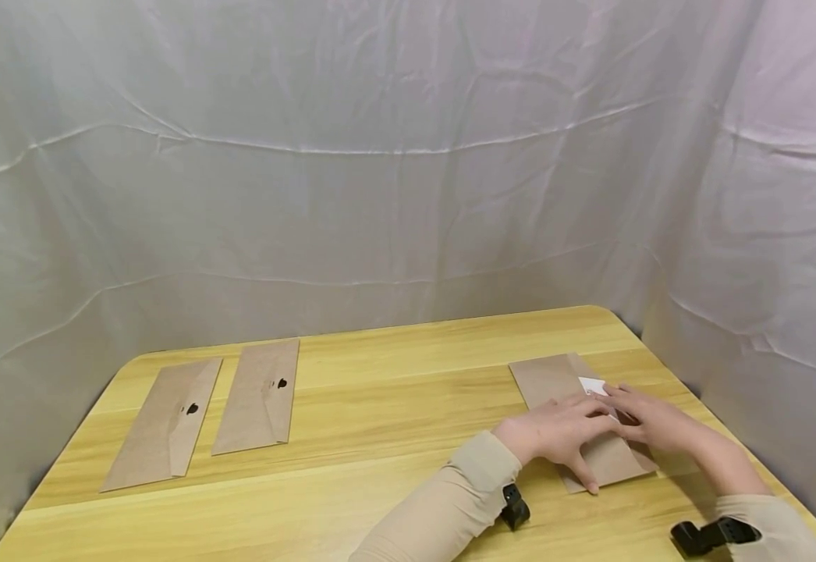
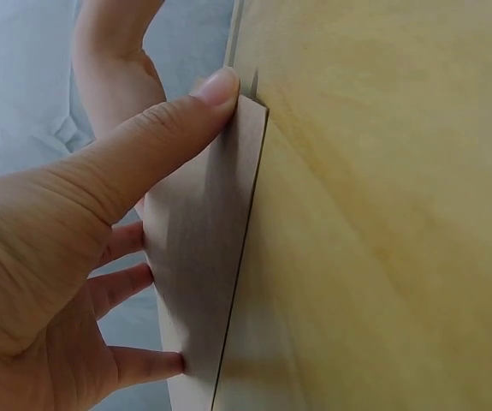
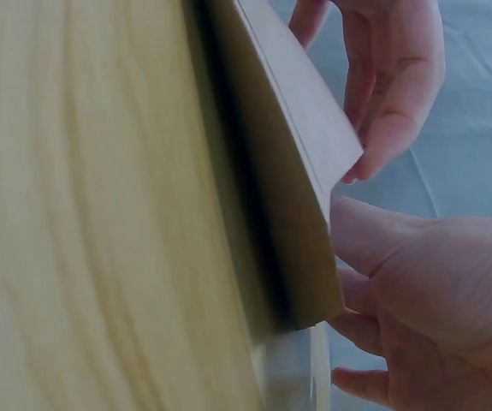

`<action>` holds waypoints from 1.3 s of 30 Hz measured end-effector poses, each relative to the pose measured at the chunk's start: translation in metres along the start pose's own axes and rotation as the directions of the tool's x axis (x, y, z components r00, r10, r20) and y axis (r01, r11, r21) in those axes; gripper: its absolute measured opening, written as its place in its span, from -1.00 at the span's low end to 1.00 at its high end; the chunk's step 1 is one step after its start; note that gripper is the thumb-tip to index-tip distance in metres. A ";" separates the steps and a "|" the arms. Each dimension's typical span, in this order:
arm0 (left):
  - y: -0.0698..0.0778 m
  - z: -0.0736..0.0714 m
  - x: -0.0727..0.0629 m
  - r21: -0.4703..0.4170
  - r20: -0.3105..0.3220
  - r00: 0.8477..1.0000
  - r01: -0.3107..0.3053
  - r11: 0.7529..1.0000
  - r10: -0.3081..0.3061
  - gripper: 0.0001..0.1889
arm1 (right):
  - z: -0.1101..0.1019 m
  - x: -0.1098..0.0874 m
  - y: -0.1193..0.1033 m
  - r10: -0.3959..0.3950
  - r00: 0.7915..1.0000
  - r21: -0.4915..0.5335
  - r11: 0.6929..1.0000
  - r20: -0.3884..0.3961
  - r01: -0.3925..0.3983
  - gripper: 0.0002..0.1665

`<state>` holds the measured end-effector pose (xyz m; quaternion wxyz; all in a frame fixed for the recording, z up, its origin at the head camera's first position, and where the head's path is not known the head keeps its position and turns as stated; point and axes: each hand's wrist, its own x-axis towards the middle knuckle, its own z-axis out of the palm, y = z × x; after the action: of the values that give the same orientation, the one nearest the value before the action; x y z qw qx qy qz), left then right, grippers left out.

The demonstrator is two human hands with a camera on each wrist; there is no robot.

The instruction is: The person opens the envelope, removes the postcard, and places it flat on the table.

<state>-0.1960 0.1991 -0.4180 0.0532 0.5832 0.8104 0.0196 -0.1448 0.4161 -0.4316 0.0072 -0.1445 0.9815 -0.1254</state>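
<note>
A brown paper envelope (image 1: 544,378) lies at the right of the table, with a piece of white paper (image 1: 593,385) showing near its flap side. My left hand (image 1: 565,429) rests over the envelope, thumb at its near part and fingers spread. In the left wrist view, the thumb (image 2: 216,90) touches a brown corner and straight fingertips touch the brown paper (image 2: 203,223). From the right, my right hand (image 1: 661,421) reaches onto the envelope beside the white paper, its fingers extended. The raised flap (image 3: 293,197) partly hides those fingertips in the right wrist view.
Two closed brown envelopes, one at far left (image 1: 155,421) and another beside it (image 1: 257,398), each bear a small black mark. They lie on the wood-grain table (image 1: 380,414). Pale grey curtains (image 1: 380,195) hang behind and at both sides.
</note>
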 end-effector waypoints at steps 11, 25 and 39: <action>-0.003 -0.001 0.001 -0.001 0.016 1.000 -0.011 1.000 0.011 -0.02 | -0.006 0.000 0.002 0.073 0.996 0.065 0.995 0.057 -0.077 -0.25; -0.003 0.001 -0.001 -0.009 0.016 1.000 -0.017 1.000 0.018 -0.05 | -0.005 0.005 -0.001 0.055 0.998 0.007 0.998 -0.037 -0.055 -0.20; -0.002 0.002 0.000 0.020 0.032 0.999 -0.016 1.000 0.016 -0.05 | -0.008 0.016 0.006 -0.021 0.997 0.101 0.995 0.073 0.013 -0.03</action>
<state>-0.1972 0.1980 -0.4204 0.0601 0.5905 0.8048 0.0023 -0.1621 0.4194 -0.4249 0.0499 -0.1570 0.9717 -0.1692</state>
